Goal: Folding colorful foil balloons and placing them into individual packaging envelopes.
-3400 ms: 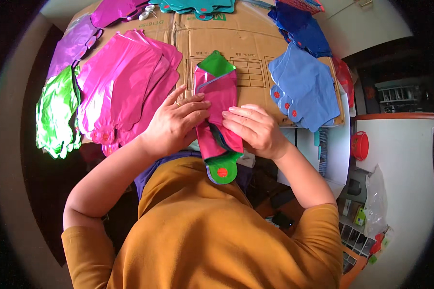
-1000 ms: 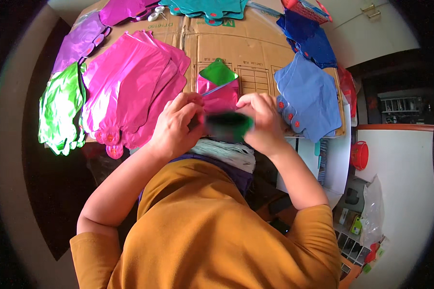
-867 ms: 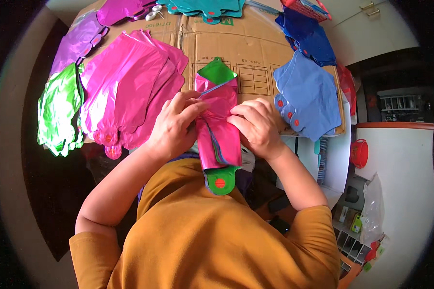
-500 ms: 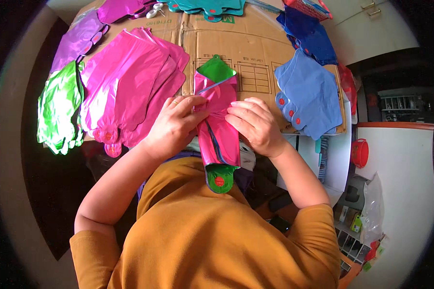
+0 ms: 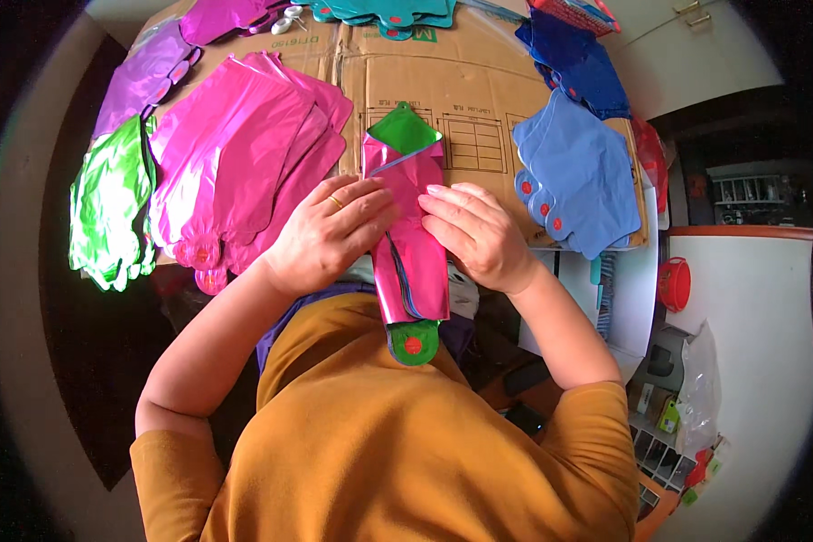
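Note:
In front of me lies a folded foil balloon [image 5: 417, 262], pink outside with green showing at its pointed far end and at the rounded near tab, which bears a red spot. Its sides are turned in, and a dark seam edge runs down the near half. My left hand [image 5: 330, 226] has its fingers stretched together over the left side, slightly blurred. On the right side, my right hand [image 5: 479, 230] rests with its fingers extended flat and its thumb hidden. The near tab hangs past the cardboard's edge toward my shirt.
Flat foil pieces lie on the cardboard [image 5: 397, 77]: a large pink stack [image 5: 235, 144], green [image 5: 113, 208] and purple [image 5: 144, 81] at left, teal [image 5: 393, 13] at the far side, pale blue [image 5: 578, 172] and dark blue [image 5: 578, 63] at right. A white box [image 5: 637, 298] stands below right.
My left hand's fingers have straightened from a pinch and now lie flatter over the foil. The folded part under them looks smoother. My right hand has barely moved.

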